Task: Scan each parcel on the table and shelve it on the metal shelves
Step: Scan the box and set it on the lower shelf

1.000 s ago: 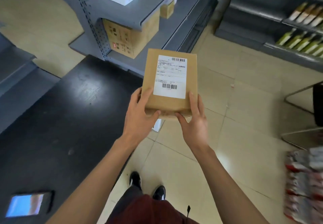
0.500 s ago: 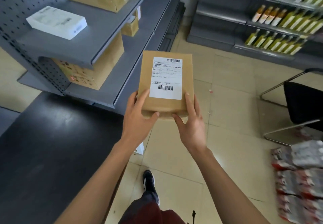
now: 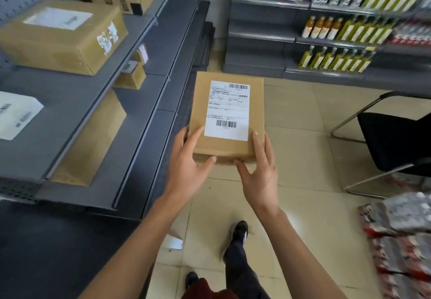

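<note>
A flat brown cardboard parcel [image 3: 255,112] with a white shipping label and two barcodes is held level in front of me, over the tiled floor. My left hand [image 3: 189,168] grips its near left corner, thumb under the front edge and fingers on top. My right hand [image 3: 258,170] holds the near right corner the same way. The grey metal shelves [image 3: 130,121] stand just left of the parcel, several tiers deep.
The shelves carry a large brown box [image 3: 63,37], a white box [image 3: 16,114], a tall box [image 3: 91,140] below and small cartons. The black table [image 3: 46,252] lies at lower left. A black chair [image 3: 396,142], bottle shelves [image 3: 338,32] and wrapped packs [image 3: 405,240] stand right.
I have stepped forward along the shelves with the parcel; the view has lifted, the table has slid back and the shelf boxes are now closer on my left. The grip is unchanged.
</note>
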`<action>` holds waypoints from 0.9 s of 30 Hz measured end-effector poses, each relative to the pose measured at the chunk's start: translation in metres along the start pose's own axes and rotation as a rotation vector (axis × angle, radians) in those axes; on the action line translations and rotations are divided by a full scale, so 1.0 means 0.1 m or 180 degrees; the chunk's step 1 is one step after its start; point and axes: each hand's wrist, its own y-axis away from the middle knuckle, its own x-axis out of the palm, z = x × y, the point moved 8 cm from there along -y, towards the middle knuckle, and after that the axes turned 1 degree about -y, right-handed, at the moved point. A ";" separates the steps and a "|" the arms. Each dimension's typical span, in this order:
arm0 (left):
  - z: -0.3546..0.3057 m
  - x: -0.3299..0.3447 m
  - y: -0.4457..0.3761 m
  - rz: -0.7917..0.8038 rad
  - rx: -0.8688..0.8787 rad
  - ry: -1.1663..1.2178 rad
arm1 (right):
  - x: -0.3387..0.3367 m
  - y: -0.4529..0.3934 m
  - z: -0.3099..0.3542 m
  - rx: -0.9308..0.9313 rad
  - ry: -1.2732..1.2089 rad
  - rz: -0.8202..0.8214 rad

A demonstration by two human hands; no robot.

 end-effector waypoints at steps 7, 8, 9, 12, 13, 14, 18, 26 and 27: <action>-0.25 0.57 -0.88 -0.0003 -0.0030 -0.0115 | -0.08 -0.98 -0.53 0.0042 -0.0138 0.0059; -0.28 0.66 -1.00 0.0007 -0.0052 -0.0136 | -0.11 -1.12 -0.60 0.0053 -0.0146 0.0083; -0.32 0.74 -1.13 0.0004 -0.0062 -0.0154 | -0.13 -1.26 -0.67 0.0069 -0.0160 0.0106; -0.45 0.97 -1.45 -0.0041 -0.0078 -0.0159 | -0.20 -1.65 -0.87 0.0054 -0.0158 0.0151; -0.49 1.04 -1.54 -0.0064 -0.0084 -0.0134 | -0.23 -1.77 -0.94 0.0050 -0.0138 0.0157; -0.53 1.10 -1.62 -0.0089 -0.0088 -0.0106 | -0.26 -1.88 -1.00 0.0052 -0.0115 0.0164; -0.64 1.35 -1.94 -0.0108 -0.0098 -0.0002 | -0.39 -2.26 -1.18 0.0013 -0.0041 0.0143; -0.53 1.70 -2.65 -0.0074 -0.0162 0.0082 | -0.26 -2.97 -1.46 0.0010 0.0085 0.0170; -0.49 1.74 -2.77 -0.0062 -0.0169 0.0093 | -0.22 -3.08 -1.50 0.0034 0.0098 0.0188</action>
